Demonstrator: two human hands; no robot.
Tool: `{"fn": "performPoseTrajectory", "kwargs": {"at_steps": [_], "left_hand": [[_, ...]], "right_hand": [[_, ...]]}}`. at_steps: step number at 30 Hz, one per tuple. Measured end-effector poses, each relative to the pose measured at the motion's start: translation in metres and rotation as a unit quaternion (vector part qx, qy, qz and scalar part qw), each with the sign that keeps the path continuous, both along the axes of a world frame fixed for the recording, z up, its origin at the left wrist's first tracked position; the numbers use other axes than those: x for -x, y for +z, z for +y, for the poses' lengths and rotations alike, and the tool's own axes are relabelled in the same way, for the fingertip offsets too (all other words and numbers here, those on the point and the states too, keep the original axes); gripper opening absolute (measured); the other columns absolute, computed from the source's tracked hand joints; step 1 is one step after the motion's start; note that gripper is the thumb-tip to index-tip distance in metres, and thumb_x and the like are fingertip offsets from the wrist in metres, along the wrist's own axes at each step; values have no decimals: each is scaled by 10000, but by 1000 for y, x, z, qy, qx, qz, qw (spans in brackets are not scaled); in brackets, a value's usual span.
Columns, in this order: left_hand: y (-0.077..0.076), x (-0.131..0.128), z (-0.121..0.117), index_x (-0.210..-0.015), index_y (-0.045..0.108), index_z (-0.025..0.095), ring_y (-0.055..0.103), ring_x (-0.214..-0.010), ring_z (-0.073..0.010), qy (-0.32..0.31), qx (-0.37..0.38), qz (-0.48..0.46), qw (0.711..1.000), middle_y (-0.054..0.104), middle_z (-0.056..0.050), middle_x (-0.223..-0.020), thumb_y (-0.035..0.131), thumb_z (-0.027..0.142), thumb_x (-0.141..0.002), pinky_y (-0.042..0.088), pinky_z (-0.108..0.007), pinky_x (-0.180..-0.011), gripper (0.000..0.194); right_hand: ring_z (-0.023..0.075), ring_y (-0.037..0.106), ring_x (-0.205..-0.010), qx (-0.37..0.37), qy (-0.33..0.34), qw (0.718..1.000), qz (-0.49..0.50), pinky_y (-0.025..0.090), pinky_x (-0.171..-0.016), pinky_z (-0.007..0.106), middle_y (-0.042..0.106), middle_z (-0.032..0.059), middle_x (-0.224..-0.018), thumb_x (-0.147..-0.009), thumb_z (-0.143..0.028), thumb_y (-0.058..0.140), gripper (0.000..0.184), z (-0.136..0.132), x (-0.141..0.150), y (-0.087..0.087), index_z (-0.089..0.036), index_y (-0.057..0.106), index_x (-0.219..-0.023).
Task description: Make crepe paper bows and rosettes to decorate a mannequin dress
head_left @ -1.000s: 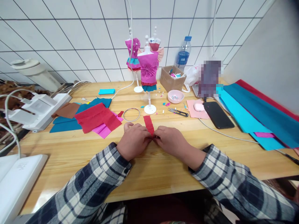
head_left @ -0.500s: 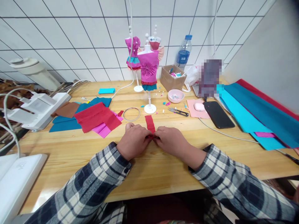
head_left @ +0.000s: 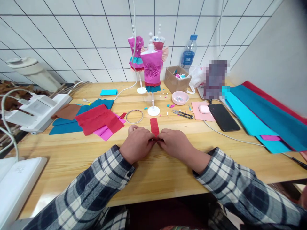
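A narrow strip of red crepe paper (head_left: 154, 126) lies on the wooden table, running away from me. My left hand (head_left: 138, 143) pinches its near end from the left. From the right, my right hand (head_left: 174, 142) pinches the same end, fingertips almost touching those of the left. The pinched edge is mostly hidden under my fingers. Just beyond the strip stands a small white dress form (head_left: 153, 68) in a magenta paper top with a pleated rosette and a red and teal frill. A thin metal ring (head_left: 134, 116) lies beyond my left hand.
Red crepe paper sheets (head_left: 99, 119) lie left, over teal and magenta ones. Thread snips (head_left: 183, 114), a pink bowl (head_left: 180, 98), a cardboard box (head_left: 177, 80) and a black phone (head_left: 224, 117) sit to the right. Long teal sheets (head_left: 268, 111) lie far right; a power strip (head_left: 39, 111) is left.
Both hands keep their pinch on the strip's near end with only slight finger movement. The red edge between the fingertips shows less now. The view has shifted slightly.
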State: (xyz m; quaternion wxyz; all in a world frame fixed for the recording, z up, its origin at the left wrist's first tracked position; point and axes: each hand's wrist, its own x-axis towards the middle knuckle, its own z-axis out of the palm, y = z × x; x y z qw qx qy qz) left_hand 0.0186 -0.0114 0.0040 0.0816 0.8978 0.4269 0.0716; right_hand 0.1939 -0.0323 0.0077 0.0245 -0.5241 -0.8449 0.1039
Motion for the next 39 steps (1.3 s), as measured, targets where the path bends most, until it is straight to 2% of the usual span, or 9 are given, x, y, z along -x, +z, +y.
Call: {"fn": "performPoseTrajectory", "kwargs": {"at_steps": [6,15,20,27,36,39], "left_hand": [[0,0,0,-810,705,256,599,-829,-223,-4,2,-6,1000,725,-40,-800,510,277,-849,235,-462,-838,200],[0,0,0,-775,688,232,597,-818,-226,3,-1,-6,1000,706,-45,-772,516,277,-836,240,-467,-848,188],[-2,-1,0,-853,704,260,599,-839,-235,12,7,-14,1000,720,-48,-821,505,291,-850,240,-472,-848,202],[-2,0,1,-859,708,293,598,-894,-238,8,0,-19,1000,726,-11,-855,545,257,-826,198,-508,-905,170],[2,0,-1,-799,696,274,580,-850,-224,6,-38,-16,999,699,1,-813,559,269,-835,197,-513,-903,142],[5,-1,-3,-853,684,253,561,-898,-240,21,-77,-13,997,684,-31,-895,578,284,-828,224,-492,-895,114]], "right_hand": [[196,628,-839,3,-10,1000,4,407,-656,260,675,55,-940,-905,-282,475,213,0,0,0,-194,668,-923],[188,627,-811,0,-6,1000,1,394,-637,268,671,50,-914,-919,-298,451,252,1,-1,-1,-210,687,-913],[192,629,-813,-3,-7,1000,2,396,-642,270,670,51,-922,-913,-272,446,241,1,-1,-1,-202,674,-950],[177,616,-774,-17,-13,1000,6,370,-598,263,647,33,-875,-899,-267,469,197,-2,-1,-2,-212,657,-924],[175,616,-773,-12,-12,1000,8,367,-622,264,651,30,-870,-914,-300,470,215,0,-2,-4,-212,666,-907],[175,614,-754,-14,-12,1000,-1,364,-611,269,650,30,-869,-922,-334,462,238,0,-3,-4,-220,671,-921]]}}
